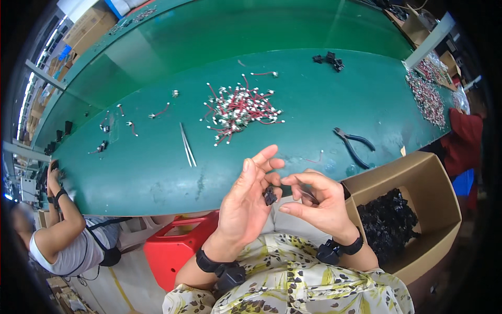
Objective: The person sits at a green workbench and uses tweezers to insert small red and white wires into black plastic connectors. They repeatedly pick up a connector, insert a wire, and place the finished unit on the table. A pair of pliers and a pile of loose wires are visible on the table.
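Note:
Just past the table's near edge, my left hand (244, 201) is palm up, with a small black plastic part (270, 197) held by its curled lower fingers. Its thumb and upper fingers point away from me. Close by on the right is my right hand (323, 203), thumb and forefinger apart, fingertips near the black part without clearly touching it. A dark sliver shows inside its palm; I cannot make out what it is. Beyond my hands, a heap of short red wires with white connectors (240, 109) lies on the green tabletop (172, 193).
Tweezers (186, 145) lie left of the heap, blue-handled cutters (355, 145) to the right. A cardboard box (436, 209) of black parts (387, 225) stands at my right. Black pieces (330, 61) lie farther back. A red stool (175, 248) and another person (78, 235) are at left.

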A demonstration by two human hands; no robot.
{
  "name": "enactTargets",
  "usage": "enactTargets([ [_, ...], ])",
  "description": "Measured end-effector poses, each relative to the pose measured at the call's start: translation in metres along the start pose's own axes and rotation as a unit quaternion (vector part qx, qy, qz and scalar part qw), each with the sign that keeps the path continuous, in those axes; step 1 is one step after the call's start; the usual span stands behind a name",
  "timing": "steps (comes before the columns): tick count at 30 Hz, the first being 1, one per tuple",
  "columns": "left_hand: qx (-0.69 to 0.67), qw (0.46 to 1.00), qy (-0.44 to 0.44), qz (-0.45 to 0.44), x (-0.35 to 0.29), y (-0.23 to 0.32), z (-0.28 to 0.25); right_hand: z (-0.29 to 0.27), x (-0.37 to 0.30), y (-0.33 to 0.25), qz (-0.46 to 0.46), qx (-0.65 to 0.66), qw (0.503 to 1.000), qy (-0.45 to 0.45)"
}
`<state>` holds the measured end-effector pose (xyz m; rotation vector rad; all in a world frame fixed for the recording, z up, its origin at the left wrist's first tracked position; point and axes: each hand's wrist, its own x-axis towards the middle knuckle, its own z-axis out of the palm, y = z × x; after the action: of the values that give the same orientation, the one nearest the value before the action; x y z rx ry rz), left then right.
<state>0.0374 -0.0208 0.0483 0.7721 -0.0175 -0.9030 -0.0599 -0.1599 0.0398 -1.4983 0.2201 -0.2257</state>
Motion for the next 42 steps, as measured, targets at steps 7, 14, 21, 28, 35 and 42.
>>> enactTargets([
  [7,-0.054,0.996,-0.045,-0.058,0.007,-0.016,0.005,-0.008,-0.004,0.012,-0.051,-0.126,0.991,0.021],
  [14,0.129,0.989,-0.051,-0.05,-0.003,-0.021,-0.016,-0.025,-0.005,0.003,-0.083,-0.174,0.981,0.022],
  [21,0.016,0.985,-0.097,-0.142,-0.007,-0.015,-0.027,-0.028,0.001,-0.011,-0.089,-0.207,0.974,-0.022],
  [28,0.157,0.985,-0.069,0.001,-0.007,-0.028,-0.02,-0.012,0.003,0.0,0.063,-0.006,0.998,0.025],
  [35,0.03,0.995,-0.094,-0.015,0.0,-0.024,-0.043,-0.027,0.021,-0.022,0.108,0.081,0.991,0.021],
  [42,-0.061,0.995,-0.07,-0.024,0.0,-0.017,-0.045,-0.042,0.083,-0.015,-0.009,-0.322,0.946,0.024],
])
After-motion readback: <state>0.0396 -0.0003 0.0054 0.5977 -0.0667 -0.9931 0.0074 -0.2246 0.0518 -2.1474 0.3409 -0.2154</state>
